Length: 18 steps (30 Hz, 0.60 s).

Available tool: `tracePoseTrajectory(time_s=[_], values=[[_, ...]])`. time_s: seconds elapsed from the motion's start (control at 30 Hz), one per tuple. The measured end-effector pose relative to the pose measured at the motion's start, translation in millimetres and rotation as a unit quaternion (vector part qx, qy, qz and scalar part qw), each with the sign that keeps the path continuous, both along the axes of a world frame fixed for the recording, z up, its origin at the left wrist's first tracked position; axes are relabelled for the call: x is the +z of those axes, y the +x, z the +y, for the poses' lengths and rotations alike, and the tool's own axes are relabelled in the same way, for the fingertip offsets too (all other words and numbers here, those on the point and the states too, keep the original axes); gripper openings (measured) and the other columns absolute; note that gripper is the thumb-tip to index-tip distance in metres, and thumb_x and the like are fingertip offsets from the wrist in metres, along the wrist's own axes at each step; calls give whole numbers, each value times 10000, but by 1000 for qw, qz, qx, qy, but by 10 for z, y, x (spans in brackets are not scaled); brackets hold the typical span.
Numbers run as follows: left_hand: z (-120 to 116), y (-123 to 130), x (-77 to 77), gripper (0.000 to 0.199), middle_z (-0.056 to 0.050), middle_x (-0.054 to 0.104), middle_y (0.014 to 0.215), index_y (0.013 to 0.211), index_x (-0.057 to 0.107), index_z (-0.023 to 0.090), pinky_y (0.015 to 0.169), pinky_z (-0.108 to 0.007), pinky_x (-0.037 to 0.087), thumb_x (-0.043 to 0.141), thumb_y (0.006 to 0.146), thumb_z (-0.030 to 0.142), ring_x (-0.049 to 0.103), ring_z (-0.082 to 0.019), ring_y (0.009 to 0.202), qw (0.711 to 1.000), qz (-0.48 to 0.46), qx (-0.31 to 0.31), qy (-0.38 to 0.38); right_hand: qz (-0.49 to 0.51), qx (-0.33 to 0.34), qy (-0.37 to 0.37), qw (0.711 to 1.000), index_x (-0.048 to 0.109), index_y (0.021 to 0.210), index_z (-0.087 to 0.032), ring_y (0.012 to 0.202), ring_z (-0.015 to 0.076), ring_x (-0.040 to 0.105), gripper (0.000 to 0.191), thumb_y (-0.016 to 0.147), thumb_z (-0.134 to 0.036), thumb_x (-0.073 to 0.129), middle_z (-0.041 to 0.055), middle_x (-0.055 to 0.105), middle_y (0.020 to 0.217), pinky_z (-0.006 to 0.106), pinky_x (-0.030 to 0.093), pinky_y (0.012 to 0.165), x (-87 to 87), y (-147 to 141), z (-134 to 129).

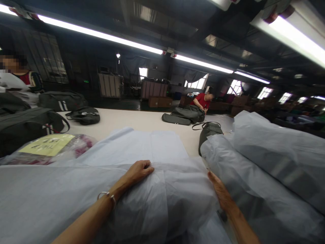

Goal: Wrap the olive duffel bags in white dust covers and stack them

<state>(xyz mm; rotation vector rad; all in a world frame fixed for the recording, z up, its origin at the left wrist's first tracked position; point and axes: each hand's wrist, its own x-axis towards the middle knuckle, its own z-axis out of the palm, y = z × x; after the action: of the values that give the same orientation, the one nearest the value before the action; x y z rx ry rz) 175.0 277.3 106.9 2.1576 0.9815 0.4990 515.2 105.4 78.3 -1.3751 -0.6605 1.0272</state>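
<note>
A translucent white plastic bag (pixel 188 189), with a dark bulky item showing faintly through it, lies in front of me on a pile of pale plastic sheeting (pixel 50 200). My left hand (pixel 139 172) rests on top with curled fingers, thumb and fingertips closed on a fold of the plastic. A metal bangle circles that wrist. At the bag's right side, my right hand (pixel 220 191) is closed on its edge, thumb side up; some fingers are hidden. The plastic between both hands looks stretched and slightly blurred.
Wrapped bundles (pixel 279 149) crowd the right. A dark pouch (pixel 210 132) stands beside them. Dark bags (pixel 27 123) and a clear packet with a yellow label (pixel 48 144) lie left on the white table (pixel 132 118). A person in red (pixel 201 100) handles bags opposite; another person stands far left.
</note>
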Motion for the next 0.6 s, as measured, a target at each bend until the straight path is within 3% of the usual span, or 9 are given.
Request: tracePoseTrajectory(time_s=[0.07,0.17,0.27,0.4,0.6], values=[[3,4,1,305,56,374,599,640,394,212,561,-259,252,458,781,475,372,-135,611,1000,-1,-4,-10,20,45,10,999,625,1215,-223,936,272,683,644,740,-653,680,106,722,1069,365,553,772,-66,71,-295],[19,11,2,336,58,360,607,643,394,215,560,-256,254,472,780,511,357,-134,605,1000,-5,-11,-27,30,51,17,998,578,1286,-240,956,261,666,750,684,-660,729,115,710,1084,379,517,841,-178,99,-752],[27,13,14,365,58,365,611,650,416,211,552,-250,261,489,780,544,357,-132,599,999,-12,-13,-45,-3,46,-7,999,621,1225,-236,965,244,645,679,658,-564,800,98,715,1066,371,483,876,-343,-4,-1013],[6,8,41,386,56,376,617,659,443,208,546,-240,283,497,778,571,367,-134,604,998,-17,-10,-52,-27,52,-38,998,705,1037,-186,1007,258,627,458,679,-454,806,76,727,1017,385,450,938,-617,-204,-1000],[2,2,35,390,54,388,628,661,430,211,543,-233,298,492,782,576,361,-133,609,999,-17,-8,-43,87,-69,35,993,687,839,-207,784,167,619,340,682,-487,800,8,706,826,296,495,773,-872,-288,-846]])
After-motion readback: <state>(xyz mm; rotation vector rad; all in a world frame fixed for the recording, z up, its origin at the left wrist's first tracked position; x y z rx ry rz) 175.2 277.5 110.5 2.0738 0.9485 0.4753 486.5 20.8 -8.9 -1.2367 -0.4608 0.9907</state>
